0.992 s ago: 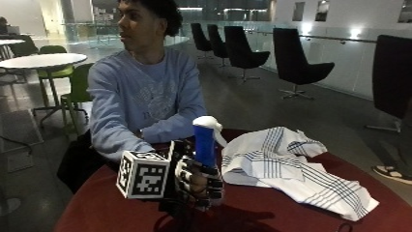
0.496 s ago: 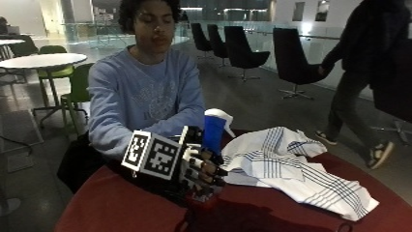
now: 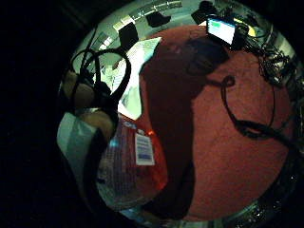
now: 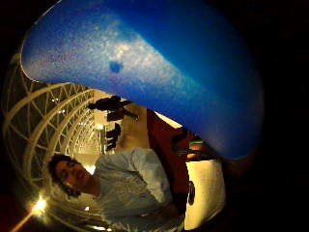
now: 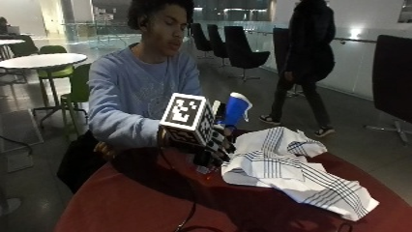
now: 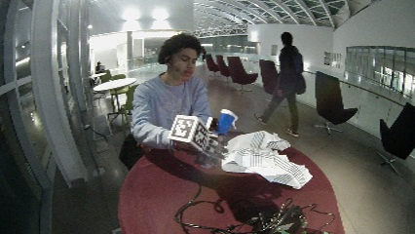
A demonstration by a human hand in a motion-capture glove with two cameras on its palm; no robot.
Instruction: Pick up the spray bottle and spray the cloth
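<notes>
1 spray bottle [image 5: 234, 110]: your gloved right hand [image 5: 215, 145] is wrapping its body, beside the cloth [image 5: 289, 169] on the table [image 5: 128, 203]. Rigid, light plastic, probably slick; you are gripping low, so reach for the trigger.

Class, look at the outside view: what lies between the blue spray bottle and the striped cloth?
Nothing. The spray bottle, held by the gloved right hand, hangs just above the cloth edge; only air separates them.

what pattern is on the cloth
White with dark stripes crossing in a check; the cloth shows best in the outside view.
</notes>
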